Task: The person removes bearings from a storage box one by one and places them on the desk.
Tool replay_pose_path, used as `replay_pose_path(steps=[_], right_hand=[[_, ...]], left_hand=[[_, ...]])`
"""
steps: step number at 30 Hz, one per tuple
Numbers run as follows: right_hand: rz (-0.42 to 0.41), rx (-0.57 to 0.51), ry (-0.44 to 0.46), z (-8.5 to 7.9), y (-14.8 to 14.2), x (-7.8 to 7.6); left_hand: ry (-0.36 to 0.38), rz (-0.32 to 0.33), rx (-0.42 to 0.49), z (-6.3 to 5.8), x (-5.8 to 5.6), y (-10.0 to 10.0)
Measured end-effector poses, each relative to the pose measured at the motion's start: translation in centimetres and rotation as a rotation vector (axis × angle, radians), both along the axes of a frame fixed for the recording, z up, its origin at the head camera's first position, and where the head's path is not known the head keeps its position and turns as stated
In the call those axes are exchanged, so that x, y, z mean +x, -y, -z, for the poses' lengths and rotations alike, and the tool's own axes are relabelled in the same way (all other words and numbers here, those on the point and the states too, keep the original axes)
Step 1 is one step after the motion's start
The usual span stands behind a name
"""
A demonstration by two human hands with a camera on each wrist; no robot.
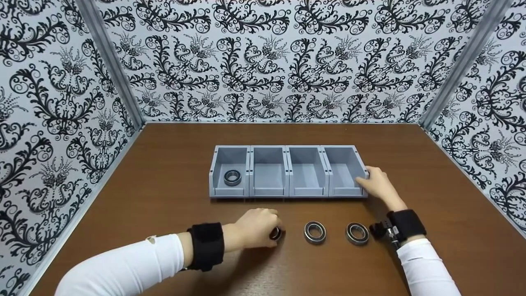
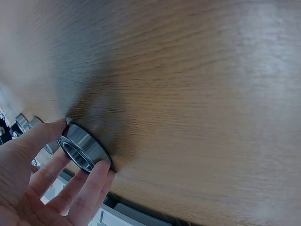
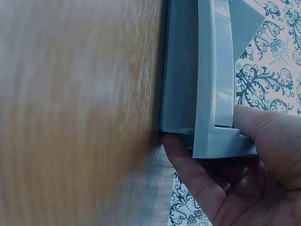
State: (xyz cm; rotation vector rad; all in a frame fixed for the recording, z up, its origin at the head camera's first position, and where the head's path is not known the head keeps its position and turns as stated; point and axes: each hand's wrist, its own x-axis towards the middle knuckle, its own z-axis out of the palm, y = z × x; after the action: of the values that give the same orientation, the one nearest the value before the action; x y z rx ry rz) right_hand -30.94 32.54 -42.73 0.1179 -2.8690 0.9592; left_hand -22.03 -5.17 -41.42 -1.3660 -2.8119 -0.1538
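Note:
My left hand (image 1: 259, 228) pinches a ball bearing (image 2: 84, 147) between thumb and fingertips, low over the table in front of the bins. In the head view the hand covers most of that bearing. My right hand (image 1: 379, 185) grips the right side wall of the rightmost grey bin (image 1: 346, 191), thumb inside and fingers along the outer side, as the right wrist view shows. Two more bearings lie flat on the table: a middle bearing (image 1: 307, 235) and a right bearing (image 1: 349, 236) near the right wrist. Another bearing (image 1: 232, 183) sits in the leftmost bin (image 1: 229, 192).
The several grey bins stand side by side in a row across the brown table (image 1: 176, 164). Patterned wall panels (image 1: 254, 61) enclose the table at the back and both sides. A black strap with a small camera (image 1: 378, 230) hangs close to the right bearing.

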Motion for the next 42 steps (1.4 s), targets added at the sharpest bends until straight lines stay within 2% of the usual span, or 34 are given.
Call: replay_pose_path(steps=[17,29,36,42], right_hand=[[-0.001,-0.001,0.01,0.0,0.1,0.0],[0.0,-0.001,0.004,0.1,-0.1,-0.1],[-0.008,-0.003,0.002,0.2,-0.1,-0.1],[-0.009,-0.009,0.004,0.1,0.1,-0.1]], left_hand=[[0.007,0.025,0.008,-0.3,0.1,0.2],[0.009,0.042,0.041,-1.1,0.0,0.8],[-0.025,0.046,0.073,-1.7,-0.1,1.0],[-0.001,0.019,0.109,-2.6,0.2,1.3]])
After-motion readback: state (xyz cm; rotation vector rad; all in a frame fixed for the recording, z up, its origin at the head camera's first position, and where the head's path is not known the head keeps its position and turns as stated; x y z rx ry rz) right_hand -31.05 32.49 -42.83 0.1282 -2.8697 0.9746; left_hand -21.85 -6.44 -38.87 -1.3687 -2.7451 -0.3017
